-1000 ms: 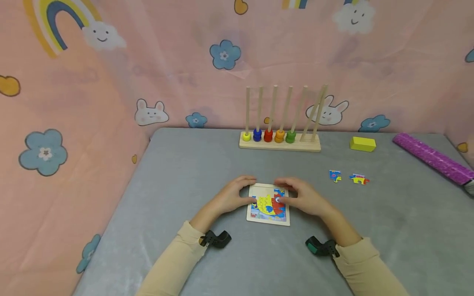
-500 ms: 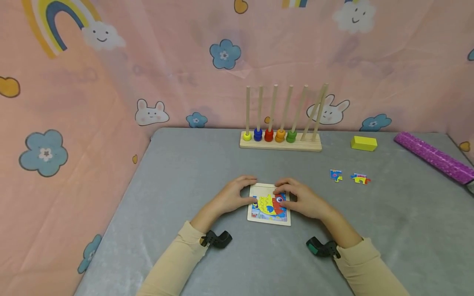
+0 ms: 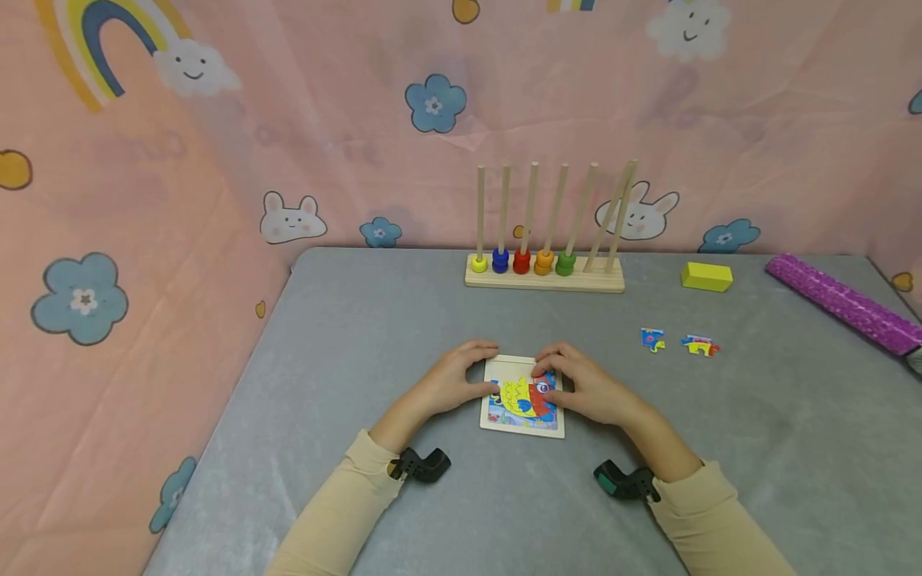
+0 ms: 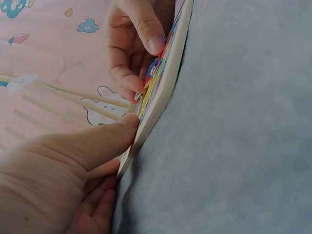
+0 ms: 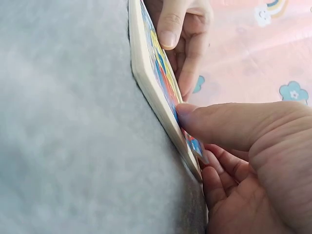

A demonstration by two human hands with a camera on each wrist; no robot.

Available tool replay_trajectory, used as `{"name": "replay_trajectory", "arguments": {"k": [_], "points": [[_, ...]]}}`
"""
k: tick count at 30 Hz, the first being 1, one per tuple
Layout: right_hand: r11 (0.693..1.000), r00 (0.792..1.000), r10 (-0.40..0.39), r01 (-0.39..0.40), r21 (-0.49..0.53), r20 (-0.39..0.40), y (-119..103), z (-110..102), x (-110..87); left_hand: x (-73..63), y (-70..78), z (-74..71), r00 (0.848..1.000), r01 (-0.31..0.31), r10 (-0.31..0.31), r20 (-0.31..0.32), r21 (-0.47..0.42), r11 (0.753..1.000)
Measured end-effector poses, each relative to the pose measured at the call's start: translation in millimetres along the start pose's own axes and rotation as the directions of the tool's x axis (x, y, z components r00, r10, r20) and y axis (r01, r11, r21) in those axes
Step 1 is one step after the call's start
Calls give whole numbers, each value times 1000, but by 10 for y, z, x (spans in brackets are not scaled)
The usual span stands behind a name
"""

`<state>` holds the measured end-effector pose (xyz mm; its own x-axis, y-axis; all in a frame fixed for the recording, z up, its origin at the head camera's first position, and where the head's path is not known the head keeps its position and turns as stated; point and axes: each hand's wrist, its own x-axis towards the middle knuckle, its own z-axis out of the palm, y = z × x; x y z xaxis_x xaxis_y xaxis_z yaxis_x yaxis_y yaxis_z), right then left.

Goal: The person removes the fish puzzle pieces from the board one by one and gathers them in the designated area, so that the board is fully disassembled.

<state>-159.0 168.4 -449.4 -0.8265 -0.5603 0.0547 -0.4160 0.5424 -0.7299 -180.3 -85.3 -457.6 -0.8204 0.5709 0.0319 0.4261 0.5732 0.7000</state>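
A small wooden puzzle board [image 3: 522,432] with a yellow and red fish picture lies on the grey table. My left hand [image 3: 455,382] grips its left edge, thumb on top and fingers along the far side. At the upper right of the picture, my right hand [image 3: 587,388] pinches a blue puzzle piece [image 5: 196,146], which stands tilted up from the board in the right wrist view. Its thumb lies over the red part of the fish, and the curled fingers hide much of that corner. The board's upper left shows bare wood.
Two loose puzzle pieces, one blue [image 3: 652,339] and one yellow and red [image 3: 699,346], lie right of the board. Behind stands a wooden peg rack [image 3: 543,280] with coloured beads. A yellow block [image 3: 707,277] and a purple glittery roll [image 3: 843,304] are at the back right.
My right hand's fingers have drawn in from the board's top edge onto the upper right of the picture, covering the blue piece there. The left hand has stayed put.
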Motion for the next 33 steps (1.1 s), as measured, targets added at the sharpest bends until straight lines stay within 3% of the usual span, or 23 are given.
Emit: {"name": "replay_trajectory", "arguments": {"k": [10, 21, 33], "points": [[1000, 999, 10, -11, -14, -38, -14, -12, -65, 39, 40, 12, 1000, 0, 0, 15, 3, 1000], [996, 998, -19, 14, -89, -56, -66, 14, -29, -8, 5, 3, 1000, 19, -19, -1, -35, 999], [994, 998, -1, -6, -106, -63, -85, 5, -47, -10, 7, 8, 1000, 14, -14, -3, -40, 999]]}}
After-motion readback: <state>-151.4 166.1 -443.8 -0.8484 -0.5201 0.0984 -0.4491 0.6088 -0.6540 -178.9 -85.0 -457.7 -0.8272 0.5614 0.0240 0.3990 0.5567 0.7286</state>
